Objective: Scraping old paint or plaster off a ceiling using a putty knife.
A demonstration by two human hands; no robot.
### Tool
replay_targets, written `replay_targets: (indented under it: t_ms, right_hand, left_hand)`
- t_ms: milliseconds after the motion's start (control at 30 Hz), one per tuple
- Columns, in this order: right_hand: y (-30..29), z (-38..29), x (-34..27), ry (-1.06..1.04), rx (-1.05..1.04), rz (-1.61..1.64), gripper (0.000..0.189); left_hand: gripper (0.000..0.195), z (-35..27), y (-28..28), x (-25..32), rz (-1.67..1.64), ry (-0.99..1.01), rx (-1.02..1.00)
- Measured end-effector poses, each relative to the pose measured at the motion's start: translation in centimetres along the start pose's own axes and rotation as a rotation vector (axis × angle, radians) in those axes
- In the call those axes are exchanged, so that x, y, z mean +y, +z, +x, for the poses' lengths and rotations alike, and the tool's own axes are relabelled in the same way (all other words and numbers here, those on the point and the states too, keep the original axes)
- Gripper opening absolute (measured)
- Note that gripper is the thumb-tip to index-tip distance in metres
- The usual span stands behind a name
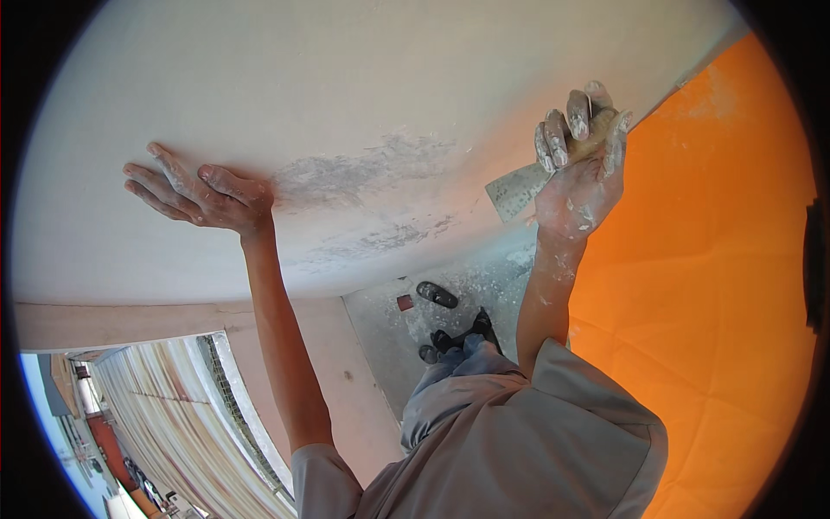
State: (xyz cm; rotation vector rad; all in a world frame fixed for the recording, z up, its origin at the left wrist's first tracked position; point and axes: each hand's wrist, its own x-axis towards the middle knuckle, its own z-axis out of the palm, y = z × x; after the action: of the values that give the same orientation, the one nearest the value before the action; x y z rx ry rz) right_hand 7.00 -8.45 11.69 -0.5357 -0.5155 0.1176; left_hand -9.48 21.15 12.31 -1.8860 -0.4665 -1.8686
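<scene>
My right hand [580, 168], smeared with white filler, grips a putty knife [517, 190] by its light handle. The speckled metal blade points left and down, close in front of the pale wall [363, 71]; whether it touches cannot be told. My left hand [204, 191] is spread against the same wall with fingers apart and nothing in it. Between the two hands the wall carries a rough grey patch [363, 172], with a smaller grey smear [395, 237] below it.
A bright orange surface [687, 259] borders the wall on my right. Below, a white-spattered floor [382, 331] holds a loose dark slipper [437, 294] and a small reddish square [404, 302] near my feet. At lower left a window opening [227, 370] looks out on a corrugated roof [162, 415].
</scene>
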Motion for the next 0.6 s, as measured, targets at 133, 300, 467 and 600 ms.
replay_targets:
  t_ms: [133,300,467,600]
  right_hand:
    - [-0.3,0.9,0.8,0.006,-0.098,0.030,0.059]
    - [-3.2,2.3,0.6,-0.003,-0.367,0.446,0.048]
    - [-4.9,2.6,-1.4,-0.079,-0.269,0.555,0.049]
    - [-2.3,1.7,3.0,-0.131,-0.218,0.435,0.046]
  left_hand:
    - [0.057,-0.2,0.1,-0.4,0.012,0.000,0.020]
    - [0.057,-0.8,0.1,-0.4,0.000,0.004,0.031]
    - [0.058,-0.6,0.1,-0.5,0.000,0.002,0.046]
    - [0.060,-0.8,0.7,-0.4,0.017,-0.004,0.079]
